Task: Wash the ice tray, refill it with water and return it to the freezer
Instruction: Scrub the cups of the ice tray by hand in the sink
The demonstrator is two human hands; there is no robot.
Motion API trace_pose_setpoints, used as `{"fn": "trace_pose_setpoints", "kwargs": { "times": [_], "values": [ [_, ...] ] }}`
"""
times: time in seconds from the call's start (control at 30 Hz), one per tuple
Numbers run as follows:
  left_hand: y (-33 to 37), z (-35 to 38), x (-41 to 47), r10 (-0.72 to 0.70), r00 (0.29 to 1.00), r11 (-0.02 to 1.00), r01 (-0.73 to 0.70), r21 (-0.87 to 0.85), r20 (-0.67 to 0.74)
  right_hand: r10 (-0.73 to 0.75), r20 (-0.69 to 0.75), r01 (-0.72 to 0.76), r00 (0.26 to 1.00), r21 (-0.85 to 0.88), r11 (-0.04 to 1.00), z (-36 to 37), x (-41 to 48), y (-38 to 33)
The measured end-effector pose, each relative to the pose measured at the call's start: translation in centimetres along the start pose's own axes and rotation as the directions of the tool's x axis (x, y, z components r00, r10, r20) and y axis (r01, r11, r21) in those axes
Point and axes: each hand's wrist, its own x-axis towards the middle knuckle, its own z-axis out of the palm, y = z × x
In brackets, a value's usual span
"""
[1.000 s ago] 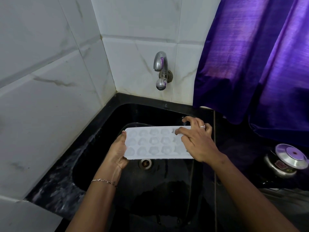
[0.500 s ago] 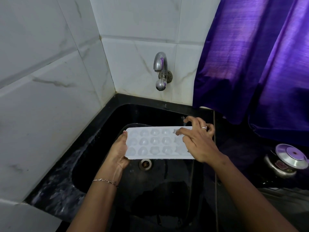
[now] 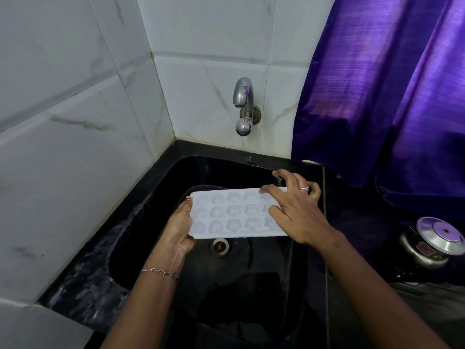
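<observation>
A white ice tray (image 3: 230, 214) with rows of round pockets is held level over the black sink (image 3: 191, 170), above the drain (image 3: 219, 246). My left hand (image 3: 180, 226) grips its left end from below, thumb on the rim. My right hand (image 3: 295, 214) lies over the tray's right end, fingers spread and resting on the pockets, hiding that end. The steel tap (image 3: 243, 105) sticks out of the tiled wall behind; no water runs from it. Whether the pockets hold water I cannot tell.
White marble-look tiles close off the left and back. A purple curtain (image 3: 392, 91) hangs at the right, down to the black counter. A steel pressure cooker (image 3: 431, 241) stands on the counter right of the sink. The sink's left rim is wet.
My right hand's fingers have shifted and spread a little over the tray's right end. The tray and my left hand have barely moved.
</observation>
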Motion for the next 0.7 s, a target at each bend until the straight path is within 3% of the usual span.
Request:
{"fn": "trace_pose_setpoints", "kwargs": {
  "times": [0.43,0.7],
  "values": [
    [-0.1,0.4,0.2,0.013,0.999,1.0,-0.014,0.009,0.049,-0.031,0.059,0.033,0.998,-0.03,0.999,1.0,1.1,-1.8],
    [-0.5,0.0,0.2,-0.004,0.999,1.0,0.005,-0.006,0.049,0.003,-0.005,-0.003,1.0,-0.091,0.996,1.7,0.6,-1.6]
  ]
}}
